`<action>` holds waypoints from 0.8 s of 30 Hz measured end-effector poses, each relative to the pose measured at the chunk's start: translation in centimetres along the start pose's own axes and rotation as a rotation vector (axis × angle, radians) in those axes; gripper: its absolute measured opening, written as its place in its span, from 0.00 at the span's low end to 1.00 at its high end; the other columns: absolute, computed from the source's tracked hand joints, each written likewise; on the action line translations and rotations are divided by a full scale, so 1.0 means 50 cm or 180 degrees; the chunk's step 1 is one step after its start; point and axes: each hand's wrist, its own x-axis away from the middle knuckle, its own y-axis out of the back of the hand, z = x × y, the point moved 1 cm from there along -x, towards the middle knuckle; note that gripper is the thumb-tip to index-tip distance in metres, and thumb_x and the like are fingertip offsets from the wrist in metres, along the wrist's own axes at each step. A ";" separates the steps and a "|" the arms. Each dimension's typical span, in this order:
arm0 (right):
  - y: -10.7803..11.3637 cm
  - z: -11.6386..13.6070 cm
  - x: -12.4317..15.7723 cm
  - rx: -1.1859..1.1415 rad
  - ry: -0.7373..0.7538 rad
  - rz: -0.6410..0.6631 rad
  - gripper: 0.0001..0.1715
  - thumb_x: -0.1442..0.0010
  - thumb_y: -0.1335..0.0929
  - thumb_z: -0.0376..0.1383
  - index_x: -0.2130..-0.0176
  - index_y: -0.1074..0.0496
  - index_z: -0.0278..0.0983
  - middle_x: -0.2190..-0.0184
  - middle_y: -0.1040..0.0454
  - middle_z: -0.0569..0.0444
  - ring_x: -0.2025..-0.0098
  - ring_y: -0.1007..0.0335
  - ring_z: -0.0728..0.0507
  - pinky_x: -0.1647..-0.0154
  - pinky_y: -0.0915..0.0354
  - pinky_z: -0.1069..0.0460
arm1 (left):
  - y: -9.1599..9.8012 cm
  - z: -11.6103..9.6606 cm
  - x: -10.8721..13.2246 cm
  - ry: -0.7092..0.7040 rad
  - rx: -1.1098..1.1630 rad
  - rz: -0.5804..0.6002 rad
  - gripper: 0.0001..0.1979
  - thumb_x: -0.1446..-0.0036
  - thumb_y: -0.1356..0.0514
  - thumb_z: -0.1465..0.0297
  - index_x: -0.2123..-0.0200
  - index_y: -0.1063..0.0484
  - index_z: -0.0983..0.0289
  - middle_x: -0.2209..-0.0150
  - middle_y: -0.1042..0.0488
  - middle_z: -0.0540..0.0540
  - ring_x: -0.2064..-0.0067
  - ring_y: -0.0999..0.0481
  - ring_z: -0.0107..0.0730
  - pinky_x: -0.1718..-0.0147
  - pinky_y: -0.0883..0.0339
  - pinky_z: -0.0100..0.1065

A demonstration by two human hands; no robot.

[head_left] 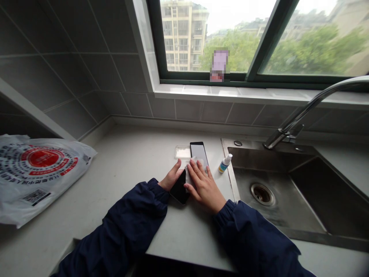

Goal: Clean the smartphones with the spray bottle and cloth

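The right hand (205, 187) lies flat and open, pressing a thin white wipe (192, 163) mid-screen on a black flat smartphone (198, 150) near the grey desk's (129, 161) sink-side edge, the left hand (172, 177) gripping its side, both screen ends uncovered.

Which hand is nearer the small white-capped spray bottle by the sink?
Right. The right hand rests over the black phone, just left of the small white-capped spray bottle; the left hand holds the phone's left edge, farther away.
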 end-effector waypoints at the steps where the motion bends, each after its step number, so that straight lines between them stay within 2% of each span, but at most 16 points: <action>1: 0.000 0.003 0.001 -0.0016 0.0058 0.0003 0.39 0.29 0.40 0.46 0.28 0.57 0.36 0.27 0.58 0.47 0.26 0.66 0.33 0.31 0.53 0.30 | 0.000 0.000 0.000 -0.0002 0.0022 0.0044 0.38 0.33 0.59 0.48 0.35 0.37 0.71 0.48 0.23 0.66 0.44 0.25 0.50 0.38 0.43 0.43; 4: 0.005 0.021 0.006 -0.0086 0.0424 0.0134 0.42 0.31 0.39 0.49 0.28 0.55 0.35 0.27 0.57 0.46 0.26 0.66 0.32 0.30 0.56 0.30 | 0.001 0.002 0.000 -0.0104 0.0146 0.0037 0.38 0.33 0.57 0.48 0.36 0.37 0.73 0.49 0.23 0.68 0.44 0.25 0.49 0.38 0.43 0.43; 8: 0.018 0.040 0.008 -0.0214 0.0853 0.0298 0.44 0.33 0.38 0.53 0.28 0.52 0.35 0.28 0.53 0.46 0.26 0.63 0.32 0.29 0.61 0.31 | 0.012 0.006 -0.003 -0.0265 0.0183 -0.0339 0.38 0.34 0.54 0.47 0.39 0.34 0.75 0.52 0.21 0.69 0.47 0.22 0.50 0.40 0.40 0.43; 10: 0.020 0.039 0.006 -0.0233 0.0906 0.0303 0.43 0.33 0.38 0.53 0.28 0.51 0.37 0.29 0.51 0.46 0.26 0.61 0.33 0.29 0.61 0.31 | 0.016 0.006 -0.004 -0.0221 0.0180 -0.0368 0.38 0.35 0.53 0.46 0.39 0.34 0.75 0.53 0.21 0.69 0.48 0.22 0.50 0.41 0.39 0.43; 14: 0.015 0.014 -0.003 -0.0095 0.0459 0.0156 0.38 0.30 0.40 0.48 0.28 0.54 0.38 0.28 0.53 0.48 0.26 0.60 0.35 0.30 0.59 0.31 | 0.014 0.001 -0.003 -0.0095 0.0136 -0.0128 0.40 0.35 0.57 0.45 0.38 0.34 0.73 0.53 0.21 0.67 0.47 0.23 0.50 0.41 0.39 0.43; 18: 0.006 -0.011 -0.007 0.0008 -0.0064 -0.0023 0.38 0.29 0.41 0.45 0.28 0.57 0.38 0.27 0.58 0.49 0.26 0.64 0.34 0.31 0.55 0.31 | 0.010 -0.003 0.003 0.0174 -0.0104 -0.0089 0.43 0.36 0.61 0.42 0.39 0.33 0.72 0.53 0.21 0.68 0.48 0.23 0.53 0.44 0.37 0.46; 21: 0.003 -0.010 -0.005 -0.0009 -0.0049 -0.0063 0.40 0.29 0.40 0.46 0.27 0.59 0.38 0.27 0.58 0.48 0.26 0.65 0.34 0.31 0.54 0.31 | 0.007 -0.003 0.004 0.0156 -0.0219 -0.0103 0.44 0.36 0.63 0.43 0.39 0.33 0.72 0.53 0.21 0.68 0.47 0.23 0.53 0.43 0.39 0.46; 24: 0.005 0.004 0.000 -0.0051 0.0180 0.0019 0.40 0.30 0.40 0.47 0.27 0.58 0.37 0.27 0.57 0.47 0.26 0.64 0.33 0.31 0.56 0.30 | 0.006 -0.002 0.001 0.0002 -0.0070 -0.0176 0.41 0.34 0.62 0.45 0.39 0.34 0.72 0.52 0.22 0.67 0.46 0.24 0.51 0.41 0.41 0.44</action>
